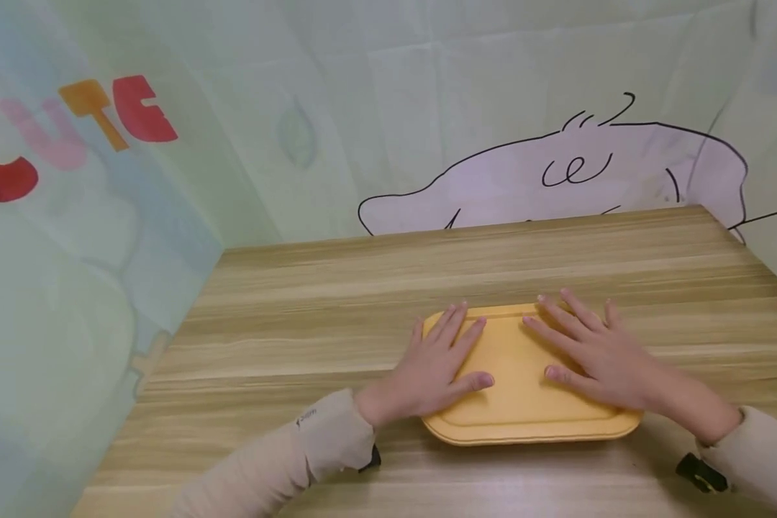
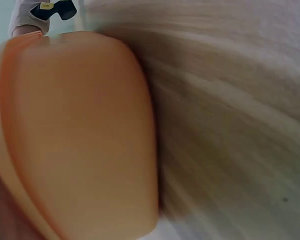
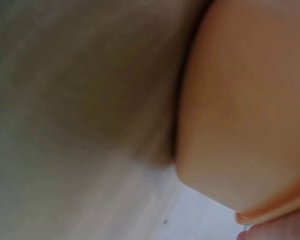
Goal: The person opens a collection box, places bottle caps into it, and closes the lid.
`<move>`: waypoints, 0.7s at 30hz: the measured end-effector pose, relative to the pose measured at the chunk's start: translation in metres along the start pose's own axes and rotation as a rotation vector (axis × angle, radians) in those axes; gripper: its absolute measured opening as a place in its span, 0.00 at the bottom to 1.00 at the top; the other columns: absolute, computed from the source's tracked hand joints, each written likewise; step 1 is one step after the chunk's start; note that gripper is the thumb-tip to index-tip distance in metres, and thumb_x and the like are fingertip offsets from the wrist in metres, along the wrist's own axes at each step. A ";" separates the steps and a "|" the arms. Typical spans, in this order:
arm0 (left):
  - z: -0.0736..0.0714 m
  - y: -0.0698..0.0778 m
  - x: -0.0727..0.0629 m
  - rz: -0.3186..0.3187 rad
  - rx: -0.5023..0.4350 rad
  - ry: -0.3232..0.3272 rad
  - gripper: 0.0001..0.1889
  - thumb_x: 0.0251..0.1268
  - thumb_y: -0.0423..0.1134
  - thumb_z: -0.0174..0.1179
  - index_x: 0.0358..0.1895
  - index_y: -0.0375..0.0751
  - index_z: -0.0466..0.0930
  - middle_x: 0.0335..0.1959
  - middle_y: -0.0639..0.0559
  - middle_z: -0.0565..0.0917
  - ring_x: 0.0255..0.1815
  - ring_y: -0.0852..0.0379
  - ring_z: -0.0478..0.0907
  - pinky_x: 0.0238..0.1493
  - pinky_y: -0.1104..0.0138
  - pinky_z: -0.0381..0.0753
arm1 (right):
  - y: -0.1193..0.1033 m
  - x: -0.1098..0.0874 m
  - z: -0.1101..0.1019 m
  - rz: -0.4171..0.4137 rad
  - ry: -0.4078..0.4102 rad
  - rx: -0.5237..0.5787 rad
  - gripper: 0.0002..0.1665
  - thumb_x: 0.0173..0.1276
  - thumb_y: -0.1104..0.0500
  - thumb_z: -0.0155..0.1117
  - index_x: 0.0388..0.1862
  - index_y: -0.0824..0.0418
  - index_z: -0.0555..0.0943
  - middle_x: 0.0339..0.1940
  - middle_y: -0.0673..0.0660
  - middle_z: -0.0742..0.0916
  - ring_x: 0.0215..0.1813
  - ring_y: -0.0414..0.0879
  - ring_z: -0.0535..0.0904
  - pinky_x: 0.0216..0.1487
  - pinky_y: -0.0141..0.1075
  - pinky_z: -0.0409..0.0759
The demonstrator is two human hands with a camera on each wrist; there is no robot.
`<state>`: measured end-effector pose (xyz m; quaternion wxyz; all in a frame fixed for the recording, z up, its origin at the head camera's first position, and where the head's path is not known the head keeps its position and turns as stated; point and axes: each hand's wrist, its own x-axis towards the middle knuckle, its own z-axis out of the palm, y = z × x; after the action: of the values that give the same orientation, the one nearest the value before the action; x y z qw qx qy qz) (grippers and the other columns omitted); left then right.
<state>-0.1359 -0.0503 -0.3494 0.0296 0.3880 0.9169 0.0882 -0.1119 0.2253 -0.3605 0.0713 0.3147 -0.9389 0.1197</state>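
Note:
A yellow-orange rectangular box with rounded corners and a rimmed lid sits on the wooden table. My left hand lies flat on the lid's left side, fingers spread, thumb pointing inward. On the right side my right hand rests with its fingers fanned out, some tips reaching past the far rim. Both wrist views look along the smooth side wall of the box, which stands on the tabletop. In the right wrist view, fingertips show at the lid's edge. What the box holds is hidden.
The wood-grain table extends around the box, with its far edge against a fabric backdrop printed with a cartoon outline. Colourful letters mark the left backdrop. Dark bands sit at the sleeve cuffs.

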 end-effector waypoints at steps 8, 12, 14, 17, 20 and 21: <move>0.006 0.004 0.004 -0.019 0.035 0.056 0.36 0.68 0.64 0.35 0.73 0.47 0.53 0.74 0.41 0.45 0.74 0.49 0.38 0.66 0.40 0.41 | 0.000 -0.003 0.001 0.061 0.023 0.028 0.37 0.68 0.45 0.54 0.74 0.45 0.56 0.75 0.54 0.55 0.74 0.59 0.46 0.58 0.72 0.47; 0.006 0.004 0.005 -0.026 0.036 0.047 0.35 0.69 0.63 0.36 0.73 0.47 0.53 0.74 0.42 0.45 0.75 0.49 0.38 0.67 0.41 0.41 | 0.001 -0.004 0.000 0.067 0.004 0.020 0.37 0.69 0.44 0.52 0.74 0.45 0.54 0.75 0.55 0.55 0.74 0.58 0.46 0.58 0.71 0.47; 0.006 0.003 0.005 -0.032 0.024 0.035 0.35 0.69 0.63 0.37 0.73 0.47 0.53 0.75 0.43 0.45 0.75 0.50 0.38 0.67 0.41 0.39 | 0.001 -0.003 0.000 0.068 -0.005 0.013 0.36 0.69 0.44 0.52 0.74 0.44 0.54 0.75 0.55 0.55 0.74 0.58 0.47 0.58 0.71 0.48; 0.006 0.001 0.004 -0.038 0.012 0.027 0.35 0.69 0.63 0.37 0.73 0.47 0.53 0.75 0.44 0.44 0.75 0.50 0.38 0.67 0.42 0.39 | 0.001 -0.001 0.003 0.071 -0.010 0.008 0.36 0.69 0.43 0.52 0.74 0.44 0.55 0.75 0.54 0.55 0.74 0.59 0.47 0.57 0.71 0.48; 0.006 0.000 0.003 -0.036 0.010 0.032 0.35 0.69 0.63 0.37 0.73 0.48 0.52 0.75 0.44 0.45 0.74 0.50 0.39 0.67 0.42 0.40 | 0.001 0.001 0.005 0.063 -0.018 -0.003 0.37 0.68 0.42 0.52 0.74 0.45 0.55 0.75 0.54 0.55 0.73 0.60 0.48 0.57 0.71 0.50; 0.006 -0.001 0.003 -0.034 0.006 0.033 0.35 0.69 0.63 0.36 0.73 0.48 0.52 0.75 0.43 0.45 0.74 0.49 0.39 0.67 0.41 0.41 | 0.001 0.001 0.006 0.062 -0.021 -0.006 0.37 0.68 0.41 0.52 0.74 0.45 0.55 0.75 0.54 0.55 0.73 0.59 0.48 0.56 0.71 0.50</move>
<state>-0.1377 -0.0477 -0.3558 0.0150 0.3710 0.9240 0.0914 -0.1135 0.2235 -0.3662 0.0588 0.2866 -0.9492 0.1158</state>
